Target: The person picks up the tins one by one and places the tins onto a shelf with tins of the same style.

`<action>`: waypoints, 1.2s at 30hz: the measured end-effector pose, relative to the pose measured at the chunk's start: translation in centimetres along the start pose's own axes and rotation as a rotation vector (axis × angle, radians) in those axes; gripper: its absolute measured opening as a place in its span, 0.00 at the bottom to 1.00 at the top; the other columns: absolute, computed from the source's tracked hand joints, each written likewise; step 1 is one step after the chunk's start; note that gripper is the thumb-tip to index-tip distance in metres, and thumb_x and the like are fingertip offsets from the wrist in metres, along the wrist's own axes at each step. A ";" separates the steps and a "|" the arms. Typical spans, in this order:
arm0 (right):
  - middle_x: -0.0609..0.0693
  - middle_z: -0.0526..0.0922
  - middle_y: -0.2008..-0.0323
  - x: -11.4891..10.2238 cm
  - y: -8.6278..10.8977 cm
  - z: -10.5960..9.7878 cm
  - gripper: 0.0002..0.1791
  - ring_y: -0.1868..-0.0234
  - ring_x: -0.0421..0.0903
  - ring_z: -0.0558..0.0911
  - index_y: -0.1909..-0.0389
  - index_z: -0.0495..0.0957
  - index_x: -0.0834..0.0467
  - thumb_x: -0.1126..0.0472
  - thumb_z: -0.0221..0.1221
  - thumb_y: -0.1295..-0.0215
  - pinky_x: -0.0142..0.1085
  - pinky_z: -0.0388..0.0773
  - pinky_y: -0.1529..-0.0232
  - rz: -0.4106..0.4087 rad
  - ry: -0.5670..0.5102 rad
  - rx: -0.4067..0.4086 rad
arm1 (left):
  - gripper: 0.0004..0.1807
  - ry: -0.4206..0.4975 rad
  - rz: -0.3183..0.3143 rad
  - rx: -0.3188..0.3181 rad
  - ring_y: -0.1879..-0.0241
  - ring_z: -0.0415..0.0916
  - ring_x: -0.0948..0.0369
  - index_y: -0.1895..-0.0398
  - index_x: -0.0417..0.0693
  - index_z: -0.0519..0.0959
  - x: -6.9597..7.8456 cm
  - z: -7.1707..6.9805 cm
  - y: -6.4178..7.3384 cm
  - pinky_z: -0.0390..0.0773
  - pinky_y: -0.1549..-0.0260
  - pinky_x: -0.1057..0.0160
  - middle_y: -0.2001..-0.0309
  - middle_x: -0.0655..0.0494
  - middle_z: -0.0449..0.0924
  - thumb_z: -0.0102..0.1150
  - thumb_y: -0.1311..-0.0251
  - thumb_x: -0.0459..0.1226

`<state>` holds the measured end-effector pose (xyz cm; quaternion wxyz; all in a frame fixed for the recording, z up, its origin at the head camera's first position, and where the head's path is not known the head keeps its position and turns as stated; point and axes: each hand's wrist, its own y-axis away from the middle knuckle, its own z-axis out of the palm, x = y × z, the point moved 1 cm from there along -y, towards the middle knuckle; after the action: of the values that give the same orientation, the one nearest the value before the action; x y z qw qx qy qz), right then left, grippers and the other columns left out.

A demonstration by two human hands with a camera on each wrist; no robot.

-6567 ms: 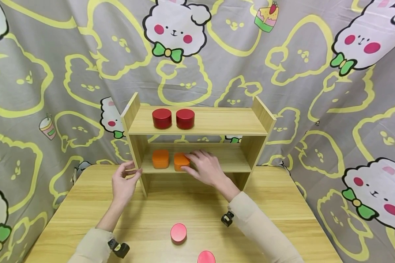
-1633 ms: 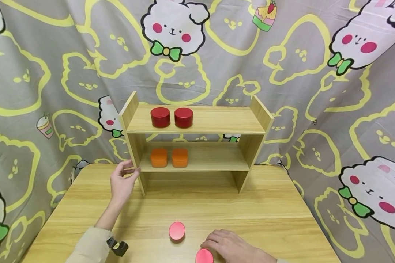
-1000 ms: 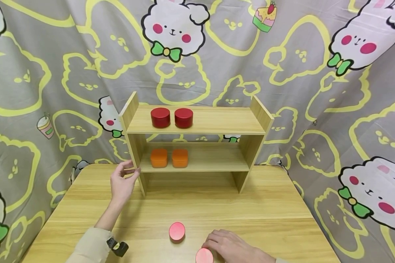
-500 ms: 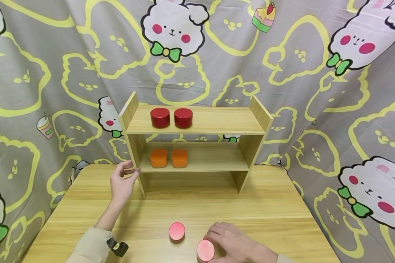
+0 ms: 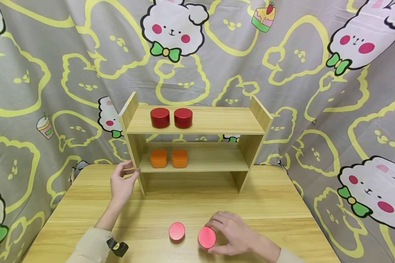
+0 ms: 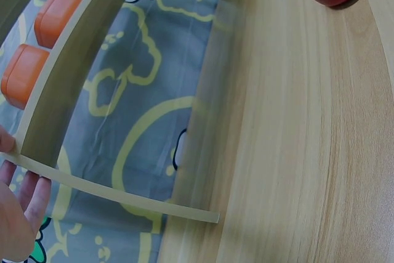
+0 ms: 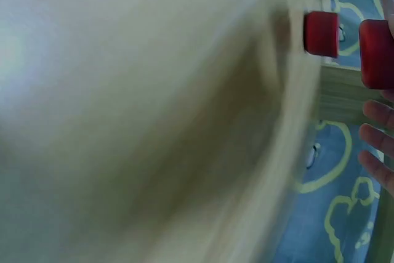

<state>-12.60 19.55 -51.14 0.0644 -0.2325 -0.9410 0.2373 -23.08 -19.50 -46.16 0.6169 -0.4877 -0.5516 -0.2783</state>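
In the head view, my right hand (image 5: 232, 233) pinches a round red tin (image 5: 206, 237) between thumb and fingers over the table front. The right wrist view shows this tin (image 7: 377, 53) at the right edge, the other fingers spread below it. A second round red tin (image 5: 176, 232) stands on the table just left of it. My left hand (image 5: 122, 184) holds the left side panel of a small wooden shelf (image 5: 217, 118), thumb on one face and fingers on the other, as the left wrist view (image 6: 18, 214) shows.
Two dark red round tins (image 5: 160, 118) stand side by side on the top board, toward the left. Two orange square boxes (image 5: 159, 158) sit below them on the middle board. A patterned curtain (image 5: 283, 73) hangs behind the wooden table (image 5: 266, 204).
The right hand has left the right orange box, come down to the nearer red tin, taken hold of it and moved it forward beside the other tin. The left hand has stayed on the shelf.
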 end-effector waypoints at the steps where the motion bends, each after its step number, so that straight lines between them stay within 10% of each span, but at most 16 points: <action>1: 0.37 0.84 0.55 0.1 -0.1 -0.2 0.34 0.54 0.34 0.82 0.50 0.82 0.47 0.32 0.77 0.52 0.27 0.84 0.51 0.005 0.006 0.008 | 0.19 -0.002 0.000 0.001 0.62 0.81 0.75 0.44 0.39 0.83 0.0 0.0 0.0 0.85 0.62 0.82 0.61 0.76 0.78 0.70 0.38 0.26; 12: 0.39 0.86 0.53 2.0 -0.9 -2.8 0.32 0.50 0.38 0.85 0.47 0.82 0.49 0.31 0.71 0.43 0.39 0.88 0.41 0.063 0.078 0.038 | 0.19 -0.008 0.004 0.010 0.63 0.81 0.75 0.44 0.39 0.83 -0.2 0.0 0.0 0.85 0.62 0.82 0.61 0.75 0.77 0.71 0.39 0.26; 36: 0.43 0.86 0.57 4.3 -3.8 -6.4 0.29 0.55 0.40 0.84 0.52 0.84 0.51 0.30 0.66 0.38 0.34 0.86 0.56 0.095 0.091 0.229 | 0.19 0.004 0.013 0.004 0.63 0.80 0.75 0.43 0.38 0.83 0.2 0.0 0.2 0.85 0.61 0.82 0.61 0.75 0.78 0.70 0.39 0.26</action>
<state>-16.45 21.30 -43.64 0.1217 -0.2783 -0.8917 0.3354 -22.91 -19.37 -46.00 0.6208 -0.4895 -0.5476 -0.2740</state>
